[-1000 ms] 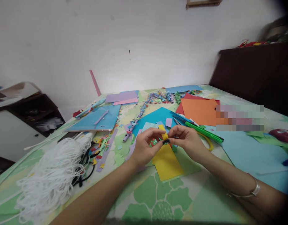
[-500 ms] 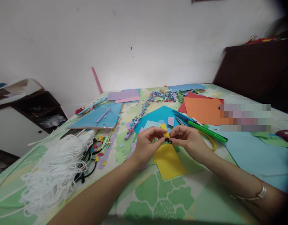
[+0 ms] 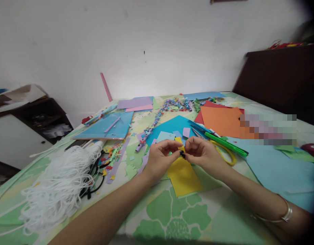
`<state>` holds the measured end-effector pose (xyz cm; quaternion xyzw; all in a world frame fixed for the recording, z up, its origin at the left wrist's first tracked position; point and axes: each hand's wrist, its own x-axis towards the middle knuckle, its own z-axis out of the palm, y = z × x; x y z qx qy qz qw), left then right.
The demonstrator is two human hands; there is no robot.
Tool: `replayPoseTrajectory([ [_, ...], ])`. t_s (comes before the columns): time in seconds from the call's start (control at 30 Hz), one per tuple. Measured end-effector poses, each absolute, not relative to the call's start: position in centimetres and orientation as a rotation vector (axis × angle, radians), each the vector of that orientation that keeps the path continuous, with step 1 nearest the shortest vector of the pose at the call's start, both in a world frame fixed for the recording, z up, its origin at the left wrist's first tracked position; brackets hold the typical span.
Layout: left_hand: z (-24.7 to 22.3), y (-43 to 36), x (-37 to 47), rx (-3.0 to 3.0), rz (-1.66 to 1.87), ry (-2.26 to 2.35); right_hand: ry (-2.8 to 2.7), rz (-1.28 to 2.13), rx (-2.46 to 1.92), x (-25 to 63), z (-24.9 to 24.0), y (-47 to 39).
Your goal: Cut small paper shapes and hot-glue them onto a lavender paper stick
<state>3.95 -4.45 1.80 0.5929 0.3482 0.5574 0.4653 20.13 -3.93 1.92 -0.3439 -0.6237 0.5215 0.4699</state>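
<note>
Both hands meet over the table, fingertips nearly touching. My left hand pinches a narrow yellow paper strip, whose upper end sticks up between the hands. From the other side my right hand is closed on the same strip, thumb and fingers together; its lower end is hidden behind the fingers. Beneath them lies a larger yellow paper sheet on top of green paper. Just beyond the right hand rest yellow-handled scissors, partly covered, and a green cutter knife.
To the left sits a bundle of white cord beside paper scraps and a blue folder. A garland of rolled paper runs toward the back. Orange paper and light blue paper lie on the right.
The right hand's fingers have shifted slightly at the yellow strip, and more of the scissors' yellow handle shows. The rest stays much the same.
</note>
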Motion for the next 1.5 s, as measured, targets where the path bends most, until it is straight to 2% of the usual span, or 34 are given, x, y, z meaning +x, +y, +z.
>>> replayPoseTrajectory([
  [0.33, 1.84, -4.25, 3.80, 1.432, 1.306, 0.876, -1.486, 1.229, -0.991, 20.69, 2.43, -3.68],
  [0.97, 1.84, -4.49, 4.20, 1.225, 1.094, 0.775, -1.519, 1.091, -0.886, 20.45, 2.12, -4.11],
  [1.27, 1.53, -4.44, 3.99, 1.177, 1.102, 0.766, -1.596, 0.925, -0.895, 20.89, 2.39, -4.34],
  [1.5, 1.69, -4.57, 3.84, 1.181, 1.120, 0.764, -1.618, 0.949, -0.892, 20.85, 2.12, -4.27],
])
